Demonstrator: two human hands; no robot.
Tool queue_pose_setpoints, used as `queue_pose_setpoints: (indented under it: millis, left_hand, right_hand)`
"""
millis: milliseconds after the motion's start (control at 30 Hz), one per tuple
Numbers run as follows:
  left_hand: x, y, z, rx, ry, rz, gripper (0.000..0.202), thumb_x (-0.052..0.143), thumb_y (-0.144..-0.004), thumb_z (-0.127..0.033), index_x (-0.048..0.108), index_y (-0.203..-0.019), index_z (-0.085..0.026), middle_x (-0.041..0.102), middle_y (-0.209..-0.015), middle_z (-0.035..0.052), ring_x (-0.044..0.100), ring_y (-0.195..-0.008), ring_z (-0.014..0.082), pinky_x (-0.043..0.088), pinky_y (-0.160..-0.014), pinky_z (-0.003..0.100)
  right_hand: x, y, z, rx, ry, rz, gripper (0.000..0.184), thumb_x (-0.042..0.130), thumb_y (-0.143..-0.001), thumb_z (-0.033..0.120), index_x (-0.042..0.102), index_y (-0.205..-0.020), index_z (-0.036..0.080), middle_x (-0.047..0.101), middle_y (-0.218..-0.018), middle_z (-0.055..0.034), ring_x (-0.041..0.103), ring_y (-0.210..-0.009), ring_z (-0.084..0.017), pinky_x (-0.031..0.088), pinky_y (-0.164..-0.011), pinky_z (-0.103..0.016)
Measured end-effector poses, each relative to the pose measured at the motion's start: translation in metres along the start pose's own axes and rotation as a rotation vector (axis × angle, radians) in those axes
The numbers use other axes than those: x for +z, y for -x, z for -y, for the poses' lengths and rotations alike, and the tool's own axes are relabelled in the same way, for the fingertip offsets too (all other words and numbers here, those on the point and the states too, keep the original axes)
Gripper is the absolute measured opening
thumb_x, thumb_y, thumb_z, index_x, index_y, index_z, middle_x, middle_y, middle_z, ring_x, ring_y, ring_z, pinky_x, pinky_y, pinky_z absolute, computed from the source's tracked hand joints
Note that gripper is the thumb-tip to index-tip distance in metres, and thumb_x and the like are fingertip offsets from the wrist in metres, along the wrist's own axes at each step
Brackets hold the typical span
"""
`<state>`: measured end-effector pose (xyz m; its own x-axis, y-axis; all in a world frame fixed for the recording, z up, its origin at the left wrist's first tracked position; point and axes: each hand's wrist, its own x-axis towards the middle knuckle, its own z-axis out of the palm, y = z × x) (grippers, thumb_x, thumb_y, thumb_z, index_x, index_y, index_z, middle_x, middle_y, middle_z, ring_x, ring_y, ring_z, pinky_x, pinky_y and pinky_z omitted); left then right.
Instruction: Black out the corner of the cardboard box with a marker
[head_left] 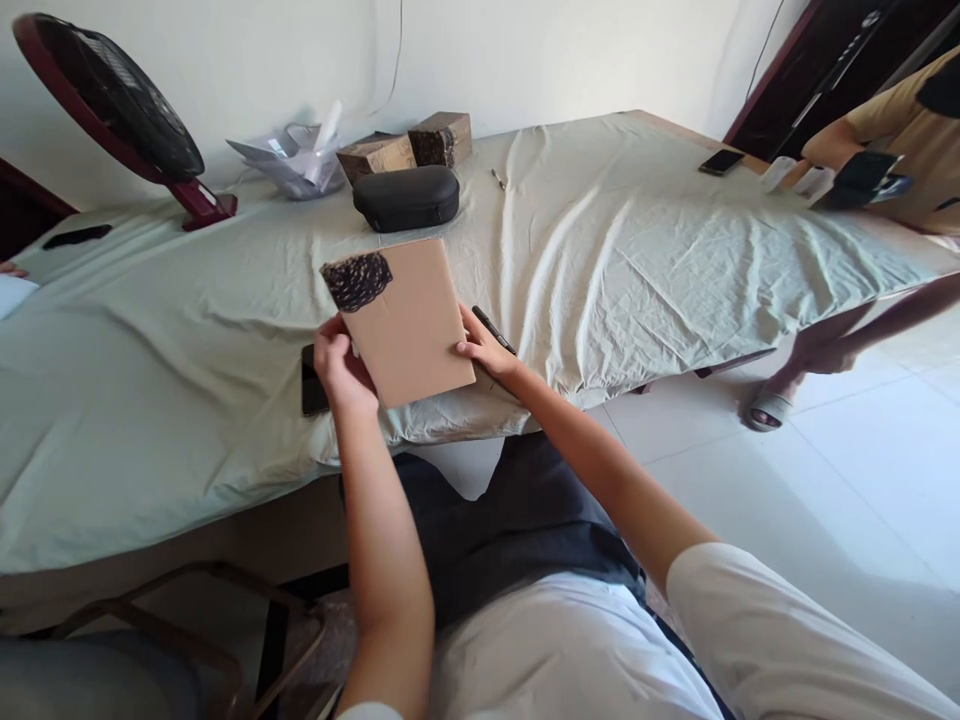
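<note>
Between my two hands is a brown cardboard box, tilted above the front of the cloth-covered table. Dense black scribble fills its upper left corner. My left hand is closed on the box's left edge, its fingers partly hidden. From the right side my right hand grips it, thumb on the face and the other fingers behind. A black marker pen lies close beside my right hand. Partly covered by my left hand, a dark phone rests on the cloth.
Behind the box sit a black zip case, two taped cardboard boxes and a clear plastic bag. A fan stands at left. Another person is at the right end, near a phone. A chair is lower left.
</note>
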<state>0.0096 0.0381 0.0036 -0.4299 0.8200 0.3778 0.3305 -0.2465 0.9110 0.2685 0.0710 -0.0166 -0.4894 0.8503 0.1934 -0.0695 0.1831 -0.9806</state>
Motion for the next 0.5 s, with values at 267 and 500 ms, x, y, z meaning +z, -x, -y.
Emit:
queue_pose_setpoints:
  millis: [267, 500]
  left_hand:
    - [-0.058, -0.012, 0.033, -0.306, -0.652, -0.121, 0.069, 0.1, -0.06, -0.039, 0.059, -0.11, -0.017, 0.05, -0.158, 0.0384, 0.033, -0.159, 0.0635, 0.016, -0.127, 0.085]
    - [-0.087, -0.053, 0.033, -0.243, -0.664, -0.036, 0.102, 0.107, -0.03, -0.066, 0.039, -0.097, -0.028, 0.065, -0.123, 0.0217, 0.051, -0.14, 0.0602, 0.034, -0.115, 0.09]
  right_hand:
    - [-0.001, -0.01, -0.018, -0.039, -0.132, -0.095, 0.14, 0.084, -0.075, 0.076, 0.009, -0.184, 0.03, 0.042, -0.176, -0.017, 0.064, -0.144, -0.035, 0.052, -0.127, -0.054]
    - [0.002, -0.013, -0.021, -0.039, -0.185, -0.125, 0.137, 0.084, -0.077, 0.078, 0.013, -0.183, 0.028, 0.044, -0.173, -0.018, 0.065, -0.143, -0.037, 0.054, -0.126, -0.054]
